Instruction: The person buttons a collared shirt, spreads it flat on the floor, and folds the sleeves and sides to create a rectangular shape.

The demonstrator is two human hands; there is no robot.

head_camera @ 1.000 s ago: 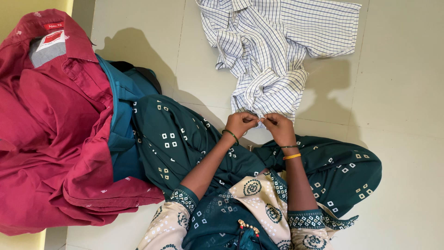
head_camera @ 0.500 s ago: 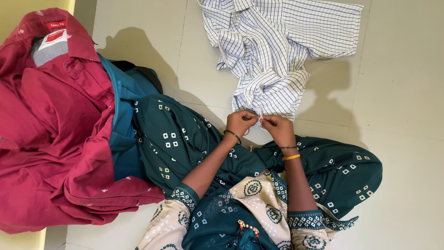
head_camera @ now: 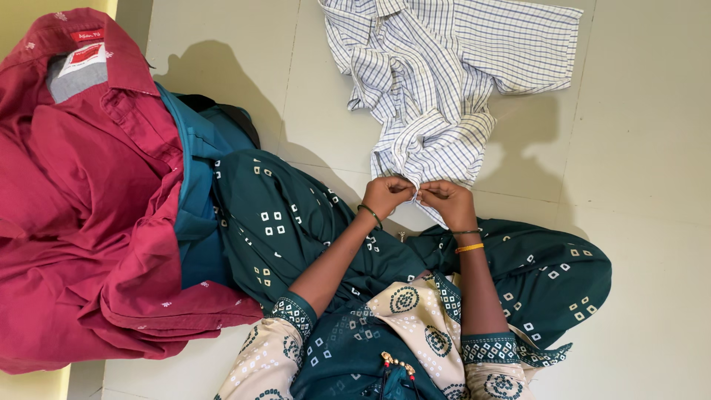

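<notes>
Sitting on the pale tiled floor (head_camera: 652, 222), the person works at centre frame with both hands brought together on the lower edge of a white shirt with blue checks (head_camera: 437, 89). Left hand (head_camera: 386, 196): fingers curled closed, pinching the bunched hem of the shirt; a dark bangle sits at the wrist. Right hand (head_camera: 448, 204): fingers likewise closed on the same hem, just beside the left, the two grips nearly touching; a yellow bangle (head_camera: 469, 247) and a thin dark one sit at that wrist. The fine detail between the fingertips is too small to make out. The checked shirt lies spread on the floor in the upper centre to upper right of the frame, collar at the top edge, one sleeve reaching right, its lower part gathered and crumpled toward the hands. A maroon shirt (head_camera: 81, 222) lies heaped along the left side of the frame, collar at upper left. A teal garment (head_camera: 194, 170) lies partly under it, just beside the person's knee. The person's lap, clothed in dark green printed fabric (head_camera: 296, 222), fills the lower centre.
</notes>
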